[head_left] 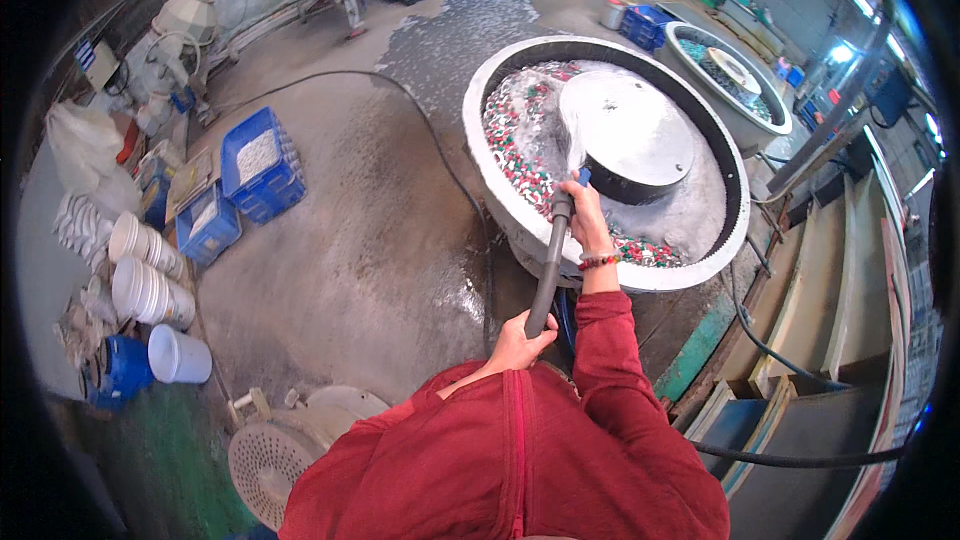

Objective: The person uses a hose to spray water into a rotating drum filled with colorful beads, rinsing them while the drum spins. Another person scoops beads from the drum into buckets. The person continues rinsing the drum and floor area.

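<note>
Both my hands grip a grey hose [546,280] that runs up from my body toward a large round tub [738,225]. My right hand [588,215] is wrapped round the hose near its outlet, beside a small blue valve handle [584,177]. Lower down, close to my waist, my left hand [518,344] closes round the same hose. A stream of water [574,135] leaves the outlet and lands against the round white hub [630,125] in the tub's middle. Around the hub lie many small red, green and white pieces [525,170], partly covered by whitish foam [700,190].
A second round tub [778,123] stands behind at the right. Blue crates [258,166] and white buckets [150,290] line the left side. A dark hose [425,115] crosses the wet floor. Boarded troughs [815,290] lie at right; a perforated disc [268,470] is near my left.
</note>
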Tool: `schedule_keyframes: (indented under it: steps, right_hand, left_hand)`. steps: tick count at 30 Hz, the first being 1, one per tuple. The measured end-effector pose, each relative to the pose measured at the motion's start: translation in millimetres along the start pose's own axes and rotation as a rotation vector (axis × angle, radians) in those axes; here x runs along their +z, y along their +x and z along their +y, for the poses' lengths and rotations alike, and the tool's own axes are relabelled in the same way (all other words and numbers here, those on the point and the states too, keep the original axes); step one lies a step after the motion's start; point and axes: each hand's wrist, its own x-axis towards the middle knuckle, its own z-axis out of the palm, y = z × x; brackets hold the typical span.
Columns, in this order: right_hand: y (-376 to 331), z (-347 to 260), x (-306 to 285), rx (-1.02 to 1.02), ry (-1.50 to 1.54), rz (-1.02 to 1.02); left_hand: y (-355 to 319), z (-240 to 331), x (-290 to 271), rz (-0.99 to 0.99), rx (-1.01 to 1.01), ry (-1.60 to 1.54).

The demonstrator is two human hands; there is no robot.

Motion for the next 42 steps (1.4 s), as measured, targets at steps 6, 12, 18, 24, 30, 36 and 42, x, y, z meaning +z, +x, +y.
schedule_keyframes:
  steps: [6, 12, 18, 24, 30, 36, 42]
  right_hand:
    - [-11, -2, -29, -0.028, 0.039, 0.107]
    - [-24, -22, -17, -0.123, 0.027, 0.197]
    - [-19, 2, -59, 0.038, -0.147, 0.314]
    - [-49, -5, -118, 0.051, -0.084, 0.423]
    - [-86, -37, -172, 0.047, 0.032, 0.428]
    - [-87, -48, -224, -0.111, -0.11, 0.366]
    - [-130, -86, -218, -0.916, -1.28, 0.446]
  left_hand:
    - [9, 4, -14, -0.064, 0.06, 0.116]
    - [6, 10, -13, -0.139, 0.02, 0.051]
    - [9, 3, 10, -0.176, -0.115, -0.044]
    - [8, -9, 60, -0.265, -0.129, -0.013]
    - [-5, -22, 125, -0.298, -0.09, 0.051]
    - [-20, -28, 177, -0.283, -0.118, 0.025]
    - [-30, -36, 203, -0.224, -0.095, 0.011]
